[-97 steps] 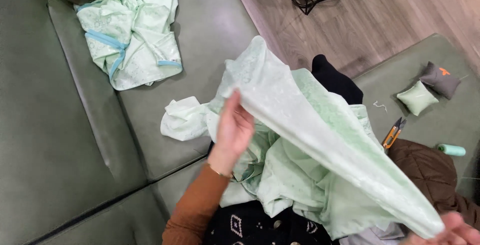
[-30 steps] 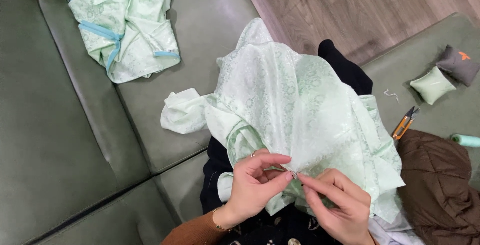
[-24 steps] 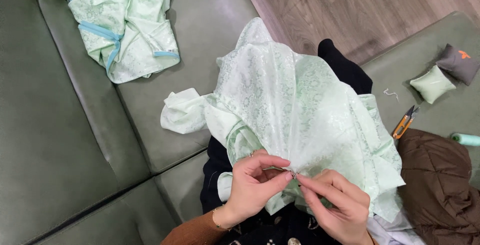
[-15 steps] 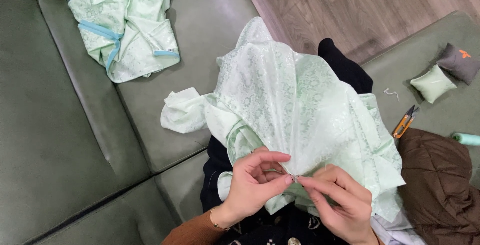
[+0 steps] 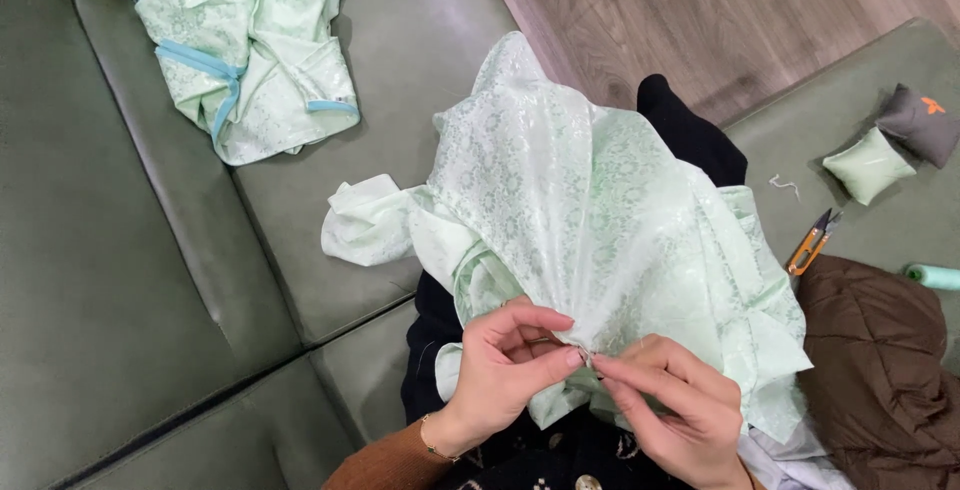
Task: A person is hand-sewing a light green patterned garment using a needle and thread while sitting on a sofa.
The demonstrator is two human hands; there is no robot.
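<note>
it looked like a home living room: a grey-green leather sofa point(image 5: 150, 280) ran across the view, wood plank flooring point(image 5: 780, 20) lay beyond it, and small cushions point(image 5: 868, 164), thread snips point(image 5: 812, 244) and a brown quilted coat point(image 5: 880, 370) lay about.

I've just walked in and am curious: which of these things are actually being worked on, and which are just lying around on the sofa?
In use:
- left hand and right hand, pinching one spot
- pale green patterned fabric on the lap

Lying about:
- folded green garment with blue trim
- orange-handled snips
- small green cushion
- grey pouch
- brown quilted jacket
</note>
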